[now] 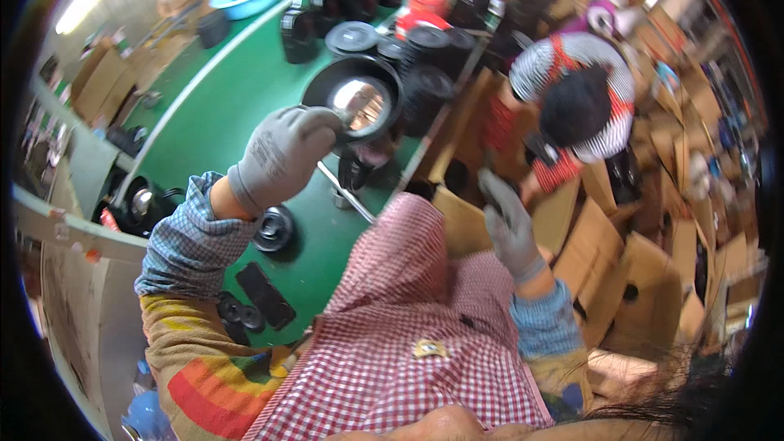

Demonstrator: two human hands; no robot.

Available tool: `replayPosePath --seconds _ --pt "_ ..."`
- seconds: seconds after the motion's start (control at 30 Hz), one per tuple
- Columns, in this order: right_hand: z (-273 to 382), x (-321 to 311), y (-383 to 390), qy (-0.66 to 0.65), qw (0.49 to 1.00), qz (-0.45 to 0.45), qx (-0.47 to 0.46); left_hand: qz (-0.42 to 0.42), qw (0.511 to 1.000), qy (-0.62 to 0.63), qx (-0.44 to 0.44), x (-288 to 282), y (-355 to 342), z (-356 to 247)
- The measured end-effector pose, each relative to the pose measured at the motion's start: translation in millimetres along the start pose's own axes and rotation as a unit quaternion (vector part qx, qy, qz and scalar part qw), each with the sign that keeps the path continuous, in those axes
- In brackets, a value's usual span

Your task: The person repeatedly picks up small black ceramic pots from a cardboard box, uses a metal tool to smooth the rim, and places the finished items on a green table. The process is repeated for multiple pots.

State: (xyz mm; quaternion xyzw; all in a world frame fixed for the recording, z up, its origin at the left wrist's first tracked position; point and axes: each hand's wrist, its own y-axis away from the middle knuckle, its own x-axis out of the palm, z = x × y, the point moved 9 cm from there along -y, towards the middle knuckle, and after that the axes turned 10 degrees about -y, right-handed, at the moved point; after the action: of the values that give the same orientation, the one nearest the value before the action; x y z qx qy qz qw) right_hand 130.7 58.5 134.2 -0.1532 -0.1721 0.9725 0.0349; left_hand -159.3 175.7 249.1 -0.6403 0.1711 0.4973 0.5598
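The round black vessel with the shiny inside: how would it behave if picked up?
The black vessel seems stiff, its outline evenly round. Its shiny inside may be slippery, and that roundness could let it roll.

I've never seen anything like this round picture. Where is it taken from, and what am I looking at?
No robot here: someone wears a wide fisheye camera on the head, looking down, so straight edges bend. The grey-gloved left hand holds a round black vessel, shiny inside, at its rim; the right hand, gloved too, looks empty beside cardboard boxes. On the green table lie a black lid-like disc and a dark flat slab. Another person works nearby.
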Motion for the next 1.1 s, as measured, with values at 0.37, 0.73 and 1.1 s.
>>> replayPosePath --seconds 0.37,0.73,1.1 --pt "-72.1 -22.2 159.0 -0.188 0.964 -0.052 0.180 0.088 0.915 0.255 0.299 121.6 3.2 -242.6" --pt "-36.7 -50.0 161.2 0.142 0.987 0.067 0.029 0.078 0.900 0.403 0.149 163.4 13.1 -270.8" --pt "-92.2 -16.2 139.8 0.226 0.929 0.230 0.179 0.214 0.906 0.102 -0.352 245.8 62.6 22.8"
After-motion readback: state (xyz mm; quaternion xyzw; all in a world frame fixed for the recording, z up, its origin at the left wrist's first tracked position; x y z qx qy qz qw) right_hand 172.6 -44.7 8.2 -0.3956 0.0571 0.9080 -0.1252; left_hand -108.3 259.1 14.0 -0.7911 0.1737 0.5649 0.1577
